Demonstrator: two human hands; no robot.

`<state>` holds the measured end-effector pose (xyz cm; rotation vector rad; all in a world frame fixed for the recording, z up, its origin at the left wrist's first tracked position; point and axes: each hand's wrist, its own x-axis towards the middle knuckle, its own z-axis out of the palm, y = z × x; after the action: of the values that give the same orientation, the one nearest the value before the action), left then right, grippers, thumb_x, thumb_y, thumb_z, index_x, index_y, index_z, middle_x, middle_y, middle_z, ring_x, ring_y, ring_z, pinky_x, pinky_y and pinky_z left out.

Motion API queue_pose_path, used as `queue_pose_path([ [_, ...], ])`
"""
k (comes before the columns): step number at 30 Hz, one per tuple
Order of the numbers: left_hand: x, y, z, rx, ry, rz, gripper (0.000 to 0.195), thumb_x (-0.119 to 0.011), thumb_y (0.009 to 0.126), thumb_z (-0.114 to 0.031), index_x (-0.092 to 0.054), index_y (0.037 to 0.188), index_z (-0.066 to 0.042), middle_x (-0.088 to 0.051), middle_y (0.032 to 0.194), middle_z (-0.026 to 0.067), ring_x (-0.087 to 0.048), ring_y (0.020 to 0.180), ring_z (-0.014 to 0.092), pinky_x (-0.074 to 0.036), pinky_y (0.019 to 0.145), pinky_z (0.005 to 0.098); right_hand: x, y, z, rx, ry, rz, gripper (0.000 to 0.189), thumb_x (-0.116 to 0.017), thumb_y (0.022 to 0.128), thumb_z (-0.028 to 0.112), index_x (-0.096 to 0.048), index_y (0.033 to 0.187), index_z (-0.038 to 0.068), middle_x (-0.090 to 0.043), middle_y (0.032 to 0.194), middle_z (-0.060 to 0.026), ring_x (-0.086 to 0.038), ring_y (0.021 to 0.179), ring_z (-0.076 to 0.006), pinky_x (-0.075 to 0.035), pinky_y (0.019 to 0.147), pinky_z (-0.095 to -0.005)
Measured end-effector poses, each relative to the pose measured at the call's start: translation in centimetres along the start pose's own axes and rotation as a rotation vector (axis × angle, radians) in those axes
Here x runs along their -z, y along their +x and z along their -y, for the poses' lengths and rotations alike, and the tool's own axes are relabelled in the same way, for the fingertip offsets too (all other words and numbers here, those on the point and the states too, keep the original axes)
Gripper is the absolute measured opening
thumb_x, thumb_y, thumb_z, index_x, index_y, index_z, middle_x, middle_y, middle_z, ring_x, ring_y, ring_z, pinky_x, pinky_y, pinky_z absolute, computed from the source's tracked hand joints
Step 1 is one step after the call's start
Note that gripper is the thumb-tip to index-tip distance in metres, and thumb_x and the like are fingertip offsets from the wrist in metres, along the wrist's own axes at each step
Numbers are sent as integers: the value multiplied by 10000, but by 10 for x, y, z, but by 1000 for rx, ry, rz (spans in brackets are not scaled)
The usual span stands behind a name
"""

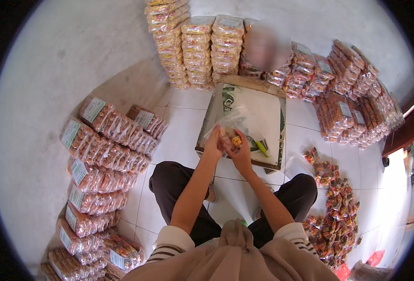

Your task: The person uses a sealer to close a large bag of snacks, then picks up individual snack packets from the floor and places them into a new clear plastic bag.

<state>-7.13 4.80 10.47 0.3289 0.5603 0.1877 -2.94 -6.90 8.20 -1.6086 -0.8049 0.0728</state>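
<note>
My left hand grips the side of a clear plastic bag above the near part of a low table. On the bag's other side, my right hand has its fingers curled around it. A small yellow-orange piece shows between my hands; whether it lies inside the bag or against my right fingers, I cannot tell. To the right of my right hand, a lime-green stapler rests on the tabletop. My fingers hide part of the bag.
Packed snack bags line the left wall. Taller stacks of yellowish packs and reddish-brown packs stand behind the table. Small snack packets lie heaped on the tiled floor at right. A blurred patch covers part of the back stacks.
</note>
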Motion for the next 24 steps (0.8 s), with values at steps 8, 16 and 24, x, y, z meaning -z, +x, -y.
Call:
queue_pose_path([
  [8, -11, 1, 27, -365, 355, -96, 391, -663, 784, -180, -458, 1094, -58, -547, 995, 67, -575, 882, 182, -520, 673, 326, 4, 14, -7, 159, -172, -57, 539, -654, 741, 99, -400, 1210, 19, -489, 1114, -152, -507, 1001, -275, -410, 865, -322],
  [16, -5, -17, 32, -321, 510, 87, 609, -593, 814, -56, -248, 1315, -18, -491, 1178, 134, -568, 933, 194, -490, 794, 299, 7, 43, 21, -72, -70, -191, 593, -677, 722, 118, -383, 1226, 12, -468, 1157, -168, -491, 1037, -292, -406, 875, -349],
  [24, -4, -52, 57, -259, 583, 209, 441, -467, 872, -7, -295, 1278, -2, -489, 1206, 183, -580, 973, 232, -481, 846, 307, 16, 72, -41, -91, -23, -362, 592, -655, 762, 129, -352, 1256, 6, -432, 1194, -187, -466, 1059, -298, -401, 899, -350],
])
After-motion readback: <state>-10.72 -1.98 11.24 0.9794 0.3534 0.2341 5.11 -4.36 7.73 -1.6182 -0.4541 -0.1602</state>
